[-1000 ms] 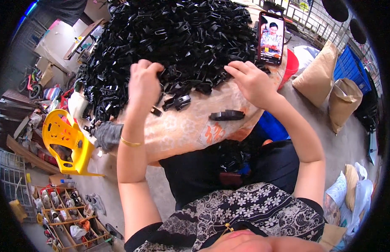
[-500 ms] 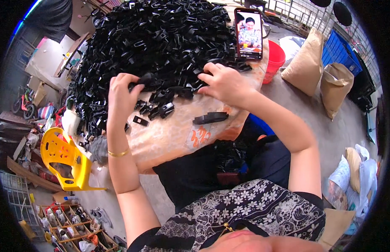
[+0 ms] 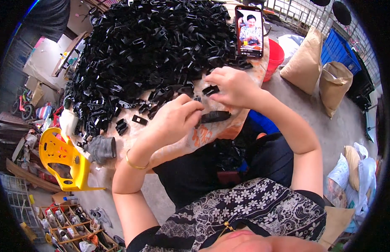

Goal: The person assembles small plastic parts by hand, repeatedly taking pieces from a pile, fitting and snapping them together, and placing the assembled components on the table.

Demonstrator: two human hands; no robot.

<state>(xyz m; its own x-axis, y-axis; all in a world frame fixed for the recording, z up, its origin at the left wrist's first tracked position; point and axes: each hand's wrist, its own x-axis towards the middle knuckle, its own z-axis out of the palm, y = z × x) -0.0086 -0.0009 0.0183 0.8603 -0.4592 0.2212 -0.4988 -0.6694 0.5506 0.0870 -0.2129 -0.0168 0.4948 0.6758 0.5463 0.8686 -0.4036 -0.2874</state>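
A large heap of small black plastic pieces, shaped like clips or buckles, covers most of the table. My right hand is closed over the near right edge of the heap, with a black plastic piece between thumb and fingers. Close beside it, my left hand has its fingers pinched together, a small dark piece partly showing at the tips. Just below the hands lies a longer row of black pieces. One loose rectangular piece with a light hole rests left of my left hand.
A phone stands propped at the table's far right, playing a video. Beyond it are a red bucket, brown paper sacks and a blue crate. A yellow plastic chair stands left, near a grey cloth bundle.
My left hand has moved right and nearer from the heap's edge, its fingers now pinched. My right hand has shifted slightly right and now shows a black piece in its fingers.
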